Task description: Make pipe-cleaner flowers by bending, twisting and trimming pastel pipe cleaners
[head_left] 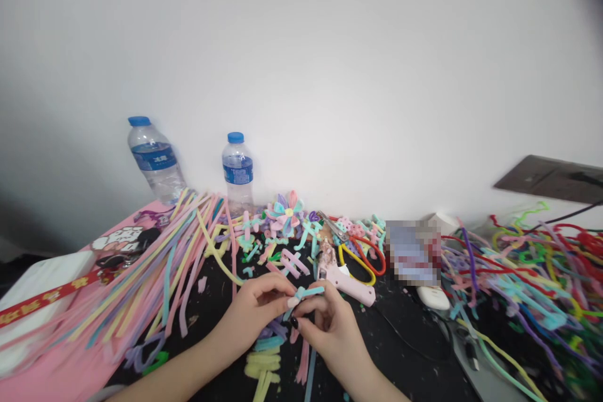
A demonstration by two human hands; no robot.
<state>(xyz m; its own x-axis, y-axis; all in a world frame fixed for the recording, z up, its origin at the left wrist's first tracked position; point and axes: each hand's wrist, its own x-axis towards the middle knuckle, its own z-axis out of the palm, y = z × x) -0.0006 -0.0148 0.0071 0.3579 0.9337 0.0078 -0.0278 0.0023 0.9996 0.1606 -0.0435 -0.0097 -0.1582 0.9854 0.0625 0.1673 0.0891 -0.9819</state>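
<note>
A short light-blue pipe cleaner (pixel 311 292), bent at one end, is held between both hands above the black table. My left hand (pixel 257 304) pinches its bent end between thumb and fingers. From the other side, my right hand (pixel 333 325) closes its curled fingers and thumb on the same piece; part of it is hidden behind the fingertips. Below the hands lie folded yellow pipe cleaners (pixel 262 365) and a few purple and pink ones. Just beyond my right hand rests a pale pink glue gun (pixel 351 286).
Scissors (pixel 365 264) with red and yellow handles lie behind the glue gun. Long pastel pipe cleaners (pixel 181 264) spread leftward; a tangled colourful heap (pixel 537 270) sits right. Two water bottles (pixel 239 169) stand by the wall near a pipe-cleaner flower (pixel 289 212). A cable (pixel 407 342) crosses the table.
</note>
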